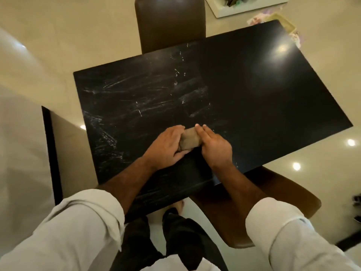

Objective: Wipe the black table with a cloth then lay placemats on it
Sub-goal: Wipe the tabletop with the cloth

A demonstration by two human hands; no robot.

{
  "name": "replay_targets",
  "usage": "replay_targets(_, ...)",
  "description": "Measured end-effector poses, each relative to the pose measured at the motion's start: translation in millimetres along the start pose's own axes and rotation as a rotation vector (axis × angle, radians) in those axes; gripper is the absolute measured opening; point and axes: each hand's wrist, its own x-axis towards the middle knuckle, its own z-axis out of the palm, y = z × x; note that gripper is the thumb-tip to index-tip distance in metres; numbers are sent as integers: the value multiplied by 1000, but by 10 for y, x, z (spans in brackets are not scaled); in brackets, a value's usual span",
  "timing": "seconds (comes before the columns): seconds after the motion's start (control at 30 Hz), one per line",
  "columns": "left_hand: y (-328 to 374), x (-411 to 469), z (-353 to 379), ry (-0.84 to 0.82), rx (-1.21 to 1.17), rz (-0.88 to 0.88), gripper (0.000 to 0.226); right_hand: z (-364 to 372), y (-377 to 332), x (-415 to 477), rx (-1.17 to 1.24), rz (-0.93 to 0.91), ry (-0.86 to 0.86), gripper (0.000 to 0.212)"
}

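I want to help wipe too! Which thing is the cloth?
Find the big black table. Near its close edge the left hand and right hand meet. The cloth is the small tan folded bundle between them, the only loose thing on the dark, streaky top.

**A home dining room, by all the signs**

Looking down on a black table (254,98), with a brown padded chair (170,22) tucked in at its far side and a second brown chair (273,194) at the near right corner. Glossy cream floor (68,36) all round, with lights mirrored in it as bright spots (351,142). Past the table's far corner are a white tray (244,8) and loose papers (259,17).
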Motion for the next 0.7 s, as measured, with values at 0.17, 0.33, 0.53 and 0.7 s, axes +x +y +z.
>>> replay_targets(0.17,-534,328,46,22,321,-229,88,142,297,269,-39,223,-36,71)
replay_targets(0.33,-863,289,187,47,394,-311,89,189,322,53,-96,158,-166,93)
replay_targets(0.53,-946,261,294,89,453,-277,87,569,11,356,-48,187,-94,76)
replay_targets(0.7,-972,267,313,86,470,-272,88,497,218,-367,-43,179,-183,76)
